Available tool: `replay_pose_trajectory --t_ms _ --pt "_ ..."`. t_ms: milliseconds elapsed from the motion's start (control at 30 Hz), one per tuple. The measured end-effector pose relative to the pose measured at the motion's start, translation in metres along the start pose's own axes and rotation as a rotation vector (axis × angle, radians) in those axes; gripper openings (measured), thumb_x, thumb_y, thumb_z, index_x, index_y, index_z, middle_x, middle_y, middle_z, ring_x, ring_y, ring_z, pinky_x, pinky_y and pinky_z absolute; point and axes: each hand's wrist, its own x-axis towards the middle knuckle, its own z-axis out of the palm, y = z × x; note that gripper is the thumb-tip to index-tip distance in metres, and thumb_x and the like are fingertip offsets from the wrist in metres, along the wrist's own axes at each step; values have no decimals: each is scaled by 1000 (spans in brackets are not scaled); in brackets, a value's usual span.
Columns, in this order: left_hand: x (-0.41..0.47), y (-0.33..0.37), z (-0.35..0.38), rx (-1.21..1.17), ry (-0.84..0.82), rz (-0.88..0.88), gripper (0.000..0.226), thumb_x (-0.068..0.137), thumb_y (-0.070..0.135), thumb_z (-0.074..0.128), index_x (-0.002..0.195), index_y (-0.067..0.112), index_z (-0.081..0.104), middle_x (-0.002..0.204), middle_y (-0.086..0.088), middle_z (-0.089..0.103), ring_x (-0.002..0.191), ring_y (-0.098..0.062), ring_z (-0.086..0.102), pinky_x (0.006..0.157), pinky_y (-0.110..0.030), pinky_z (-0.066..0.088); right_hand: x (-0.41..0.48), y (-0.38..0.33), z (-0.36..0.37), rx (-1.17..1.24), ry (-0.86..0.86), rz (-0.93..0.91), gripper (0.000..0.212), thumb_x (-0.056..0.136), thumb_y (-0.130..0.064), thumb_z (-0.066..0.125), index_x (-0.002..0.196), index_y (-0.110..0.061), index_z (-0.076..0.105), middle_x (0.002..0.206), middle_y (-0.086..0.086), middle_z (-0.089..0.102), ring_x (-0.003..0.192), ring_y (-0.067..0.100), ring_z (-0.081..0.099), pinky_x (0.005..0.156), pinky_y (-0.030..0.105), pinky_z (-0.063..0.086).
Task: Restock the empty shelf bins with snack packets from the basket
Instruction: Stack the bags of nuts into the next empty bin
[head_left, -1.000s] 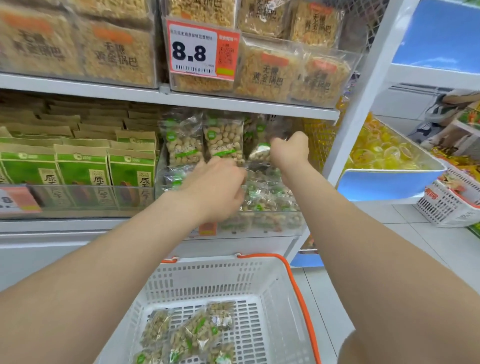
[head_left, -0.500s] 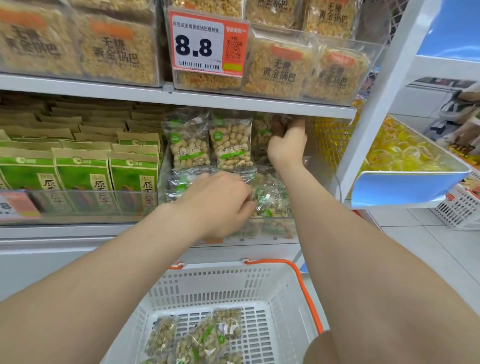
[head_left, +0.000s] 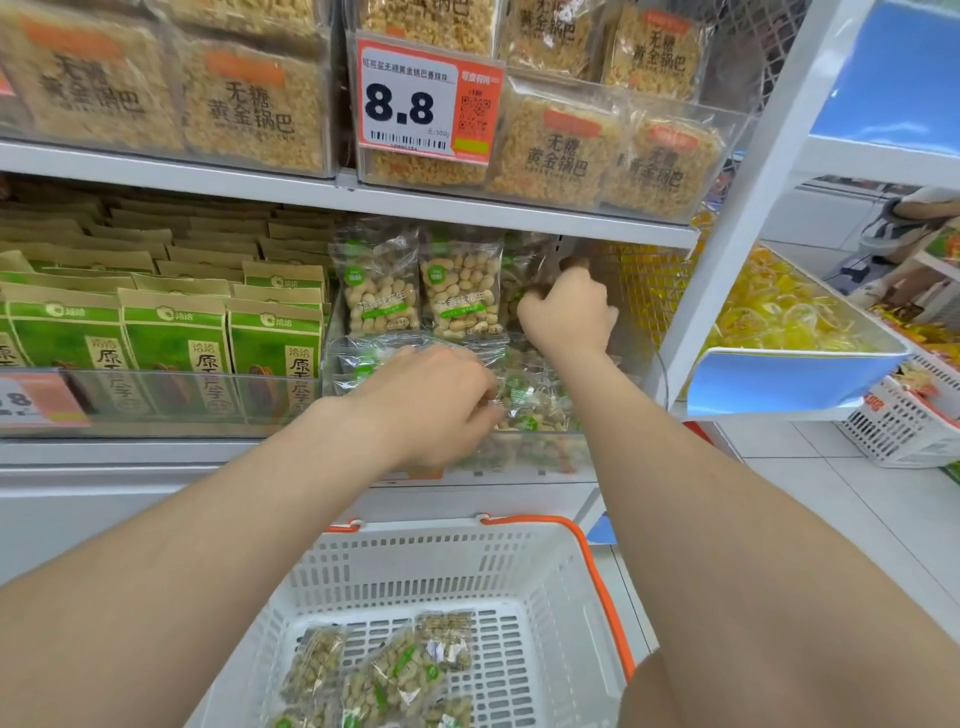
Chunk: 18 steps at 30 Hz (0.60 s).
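Handling these peanut packets (head_left: 382, 291) should ask little strength of you. They look light, and the clear film looks thin, crinkly and slick, with loose nuts that will shift inside. Judged from that, a squeeze across the belly would make one bulge and slide. The flat sealed edge at the top or a corner is the surer place to pinch, with thumb in front and fingers behind.

Your right hand (head_left: 566, 317) is far in the clear bin (head_left: 519, 452), its fingers curled round the upright packet (head_left: 519, 260) at the right end of the back row. It grips that packet near the top. Two more stand upright just to its left, touching side by side.

Your left hand (head_left: 431, 400) lies nearer, over the flat packets (head_left: 530, 395) heaped at the front of the bin. Its fingers bend down onto them, but the back of the hand hides whether they pinch one or only press.

The bin sits just right of the green seed bags (head_left: 176, 338). A few spare packets (head_left: 395, 675) lie loose in the white basket (head_left: 441, 561) below you, near. Being soft, upright ones will likely slump unless packed snugly against their neighbours.
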Motion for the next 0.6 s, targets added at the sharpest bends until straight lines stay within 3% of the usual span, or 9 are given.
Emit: replay_pose_trajectory --t_ms 133,267,333,400,500,600 --pt "-5 0 -4 1 12 -18 37 105 52 41 108 28 68 112 3 63 110 -25 58 96 -50 49 -9 4 -2 -175 12 5 46 92 -42 57 121 -6 56 126 18 61 124 42 50 104 52 34" --pt "-12 3 -10 -20 39 -38 32 104 47 44 120 31 67 121 2 63 117 -25 57 101 -48 47 -29 0 -8 -241 67 -36 45 93 -34 54 128 -6 51 134 19 54 124 43 47 103 51 36" --pt "-17 5 -12 -34 61 -47 31 103 46 47 123 31 66 123 0 61 117 -26 55 101 -47 47 -43 -5 -15 -231 77 -122 36 95 -28 53 124 -8 54 128 17 58 119 41 52 98 49 41" --pt "-25 8 -16 -38 89 -60 26 102 44 52 119 29 65 118 -1 57 114 -26 52 99 -46 47 -59 -13 -25 -172 59 -220 25 95 -21 51 116 -8 58 111 15 64 103 39 59 83 45 46" --pt "-41 11 -20 -62 137 -93 12 94 39 59 94 27 63 99 1 59 100 -25 57 83 -41 52 -89 -21 -35 -88 -13 -307 17 91 -15 48 91 -10 63 84 12 59 77 36 55 64 36 40" --pt "-62 8 -23 -130 -4 -170 29 89 43 61 75 18 63 74 0 64 73 -25 63 67 -38 56 -119 -24 -35 -63 -85 -424 21 80 -19 41 61 -13 48 61 14 51 58 37 52 50 33 31"
